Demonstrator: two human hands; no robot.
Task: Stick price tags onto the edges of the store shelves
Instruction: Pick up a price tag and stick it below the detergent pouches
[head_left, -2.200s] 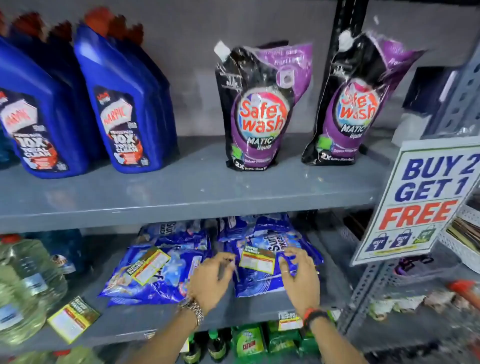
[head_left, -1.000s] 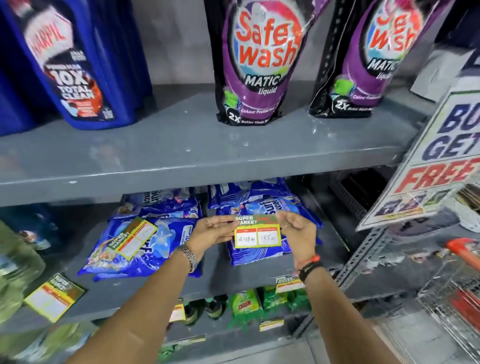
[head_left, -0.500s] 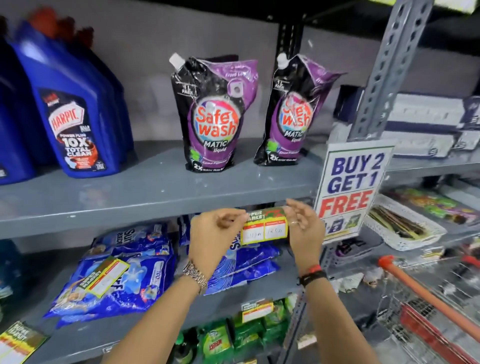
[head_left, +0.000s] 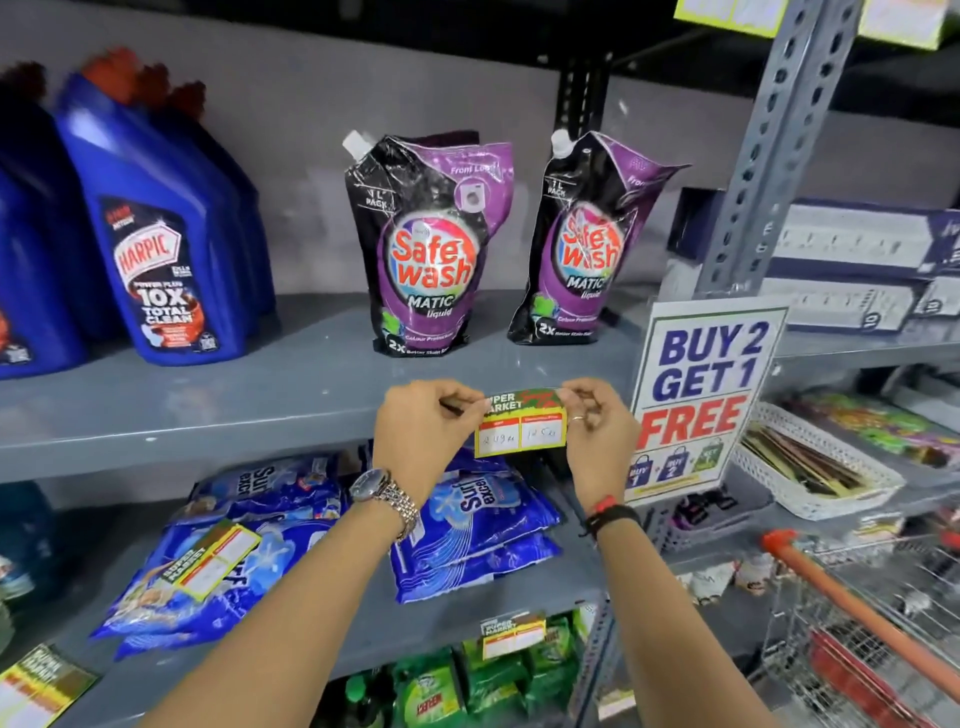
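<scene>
At mid-frame, the grey shelf edge (head_left: 208, 441) is spanned left to right. Against it, right of centre, the price tag (head_left: 522, 427) is held, pinched at its upper corners by the left hand (head_left: 421, 431) and right hand (head_left: 597, 431).

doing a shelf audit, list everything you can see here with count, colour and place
price tag: 1, yellow-edged, held at upper shelf edge
Safe Wash pouches: 2, purple-black, upper shelf
Harpic bottles: several, blue, upper shelf left
Surf Excel packs: two piles, blue, middle shelf
loose price tags: 2, one on the left packs, one bottom left
stuck tag: 1, middle shelf edge
green packs: several, lowest shelf
Buy 2 Get 1 Free sign: 1, white, right upright
white basket: 1, right
boxes: several, white-navy, right shelf
trolley: 1, orange handle, bottom right
left hand: wristwatch, pinching tag
right hand: ring, wristbands, pinching tag
</scene>
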